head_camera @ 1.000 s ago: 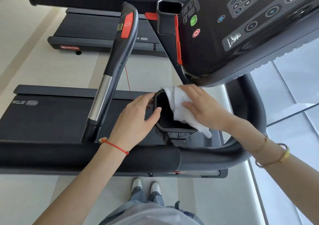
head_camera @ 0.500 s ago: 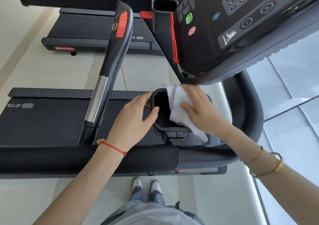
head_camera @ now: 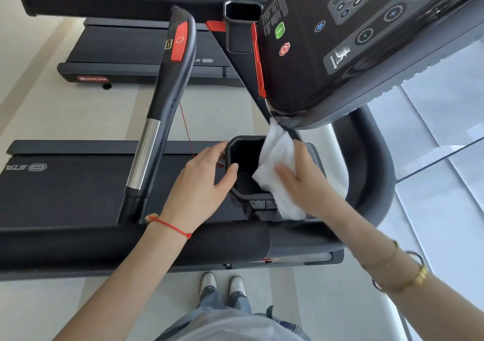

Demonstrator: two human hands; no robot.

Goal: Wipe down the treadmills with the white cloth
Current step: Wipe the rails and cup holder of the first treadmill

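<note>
Pale floor [head_camera: 65, 110]; white shoes [head_camera: 222, 285]; glass panel [head_camera: 445, 120] at right.

The cup holder [head_camera: 246, 167] mouth is half free: the left hand [head_camera: 201, 186] curls its grip over the near-left rim, and the right hand [head_camera: 306, 181] presses the cloth [head_camera: 275, 167] across the right rim. Between the two grips a dark gap lies open straight down. Just above the right grip the console [head_camera: 366, 44] overhangs (its lower edge touches the cloth's top corner), closing that side. Left of the left grip the slanted handle [head_camera: 167, 99] bars the way; between handle and holder runs a thin red cord [head_camera: 186, 128]. Below both wrists the padded crossbar [head_camera: 131, 246] blocks approach from the body.
</note>
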